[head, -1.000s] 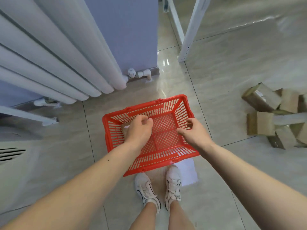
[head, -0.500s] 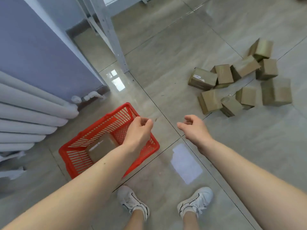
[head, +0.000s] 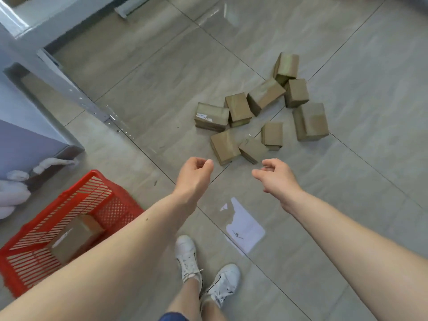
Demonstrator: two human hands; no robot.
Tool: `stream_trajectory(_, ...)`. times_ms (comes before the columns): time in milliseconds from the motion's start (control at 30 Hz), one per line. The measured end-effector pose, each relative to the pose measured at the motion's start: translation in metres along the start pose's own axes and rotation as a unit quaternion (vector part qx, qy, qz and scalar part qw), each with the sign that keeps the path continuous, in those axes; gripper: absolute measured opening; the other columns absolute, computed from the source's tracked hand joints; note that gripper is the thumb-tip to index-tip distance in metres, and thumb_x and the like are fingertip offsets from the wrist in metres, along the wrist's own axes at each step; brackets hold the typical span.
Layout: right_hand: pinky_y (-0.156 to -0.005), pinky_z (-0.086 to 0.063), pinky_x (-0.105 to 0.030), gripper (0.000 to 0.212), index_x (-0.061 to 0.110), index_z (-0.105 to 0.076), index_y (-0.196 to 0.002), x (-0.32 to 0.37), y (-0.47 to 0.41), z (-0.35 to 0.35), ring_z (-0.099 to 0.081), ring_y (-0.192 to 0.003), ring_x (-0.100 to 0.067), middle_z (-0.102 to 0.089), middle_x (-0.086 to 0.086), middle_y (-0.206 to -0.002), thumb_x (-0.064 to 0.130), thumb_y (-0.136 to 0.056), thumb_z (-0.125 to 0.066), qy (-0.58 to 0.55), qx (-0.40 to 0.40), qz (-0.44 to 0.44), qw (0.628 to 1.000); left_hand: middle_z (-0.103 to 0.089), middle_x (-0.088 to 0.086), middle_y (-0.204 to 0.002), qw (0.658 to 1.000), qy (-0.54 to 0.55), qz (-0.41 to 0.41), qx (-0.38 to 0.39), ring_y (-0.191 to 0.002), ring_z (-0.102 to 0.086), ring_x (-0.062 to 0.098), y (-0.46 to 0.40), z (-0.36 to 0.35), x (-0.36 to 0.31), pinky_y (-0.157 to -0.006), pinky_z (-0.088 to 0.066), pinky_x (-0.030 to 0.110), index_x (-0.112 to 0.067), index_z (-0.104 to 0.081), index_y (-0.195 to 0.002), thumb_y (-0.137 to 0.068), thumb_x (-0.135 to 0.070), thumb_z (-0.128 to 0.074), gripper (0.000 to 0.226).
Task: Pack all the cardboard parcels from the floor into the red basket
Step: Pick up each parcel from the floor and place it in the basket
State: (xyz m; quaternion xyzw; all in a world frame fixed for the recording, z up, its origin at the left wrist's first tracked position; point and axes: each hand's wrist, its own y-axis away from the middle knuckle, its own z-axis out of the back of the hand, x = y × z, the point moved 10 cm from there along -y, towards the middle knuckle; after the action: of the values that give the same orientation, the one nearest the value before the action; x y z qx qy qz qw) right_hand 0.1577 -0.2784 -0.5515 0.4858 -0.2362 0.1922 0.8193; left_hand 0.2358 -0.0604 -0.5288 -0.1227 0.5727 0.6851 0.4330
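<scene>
Head view, looking down at a tiled floor.

Left hand held out in the air, fingers loosely curled, holding nothing. Right hand out beside it, also empty, fingers relaxed and half bent. Both hover above the floor, just short of the nearest boxes.

Cardboard parcels lie in a loose cluster on the floor ahead of the hands, nine by count, several touching or leaning on each other. One at the cluster's left edge, the labelled parcel, carries a white sticker. The two nearest parcels lie just beyond the fingertips.

Red basket stands on the floor at lower left, partly hidden by the left forearm. One parcel in the basket lies on its bottom.

White sneakers at the bottom edge. A bright window reflection on the tile between the arms. Grey metal frame leg runs across the upper left.
</scene>
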Motion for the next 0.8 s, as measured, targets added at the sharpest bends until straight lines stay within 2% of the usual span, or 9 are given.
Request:
stream_trajectory(100, -0.104, -0.047, -0.048, 0.053, 0.016, -0.052, -0.134, 0.003, -0.024, 0.035, -0.058, -0.117, -0.023, -0.057, 0.0, -0.112, 0.026, -0.084, -0.067, -0.013, -0.007, -0.005, 1.0, -0.055, -0.011, -0.087, 1.0, -0.023, -0.009, 0.01, -0.076, -0.049, 0.003, -0.012, -0.032, -0.027, -0.062, -0.038, 0.02, -0.018, -0.057, -0.106, -0.095, -0.031, -0.05, 0.019)
stream_trajectory(300, -0.103, -0.048, -0.048, 0.053, 0.019, -0.052, -0.134, 0.025, -0.076, 0.108, -0.058, -0.118, -0.023, -0.058, -0.002, -0.126, 0.028, -0.084, -0.067, -0.038, -0.032, -0.016, 0.999, -0.059, -0.006, -0.097, 0.997, -0.071, -0.034, 0.027, -0.076, -0.049, 0.0, -0.047, -0.087, -0.103, -0.061, -0.036, 0.02, -0.017, -0.059, -0.11, -0.094, -0.031, -0.049, 0.024)
stream_trajectory(500, -0.105, -0.046, -0.048, 0.057, 0.019, -0.05, -0.136, 0.029, -0.119, 0.182, -0.058, -0.12, -0.022, -0.056, -0.003, -0.132, 0.028, -0.082, -0.067, -0.095, -0.053, -0.037, 0.993, -0.054, -0.008, -0.081, 0.991, -0.106, -0.05, 0.061, -0.071, -0.048, 0.009, -0.07, -0.162, -0.169, -0.064, -0.039, 0.027, -0.017, -0.06, -0.103, -0.093, -0.032, -0.05, 0.021)
stream_trajectory(567, -0.105, -0.047, -0.048, 0.058, 0.02, -0.05, -0.136, 0.026, -0.133, 0.208, -0.058, -0.12, -0.021, -0.056, -0.002, -0.132, 0.029, -0.081, -0.067, -0.103, -0.056, -0.044, 0.992, -0.053, -0.008, -0.079, 0.99, -0.116, -0.05, 0.069, -0.072, -0.048, 0.011, -0.074, -0.191, -0.183, -0.068, -0.039, 0.029, -0.017, -0.061, -0.101, -0.091, -0.033, -0.049, 0.022)
stream_trajectory(800, -0.104, -0.048, -0.048, 0.06, 0.018, -0.05, -0.136, 0.008, -0.192, 0.302, -0.058, -0.119, -0.023, -0.059, -0.003, -0.127, 0.028, -0.079, -0.068, -0.082, -0.057, -0.055, 0.994, -0.054, -0.005, -0.082, 0.99, -0.117, -0.041, 0.071, -0.07, -0.048, 0.013, -0.09, -0.297, -0.22, -0.067, -0.04, 0.028, -0.018, -0.061, -0.097, -0.09, -0.035, -0.049, 0.021)
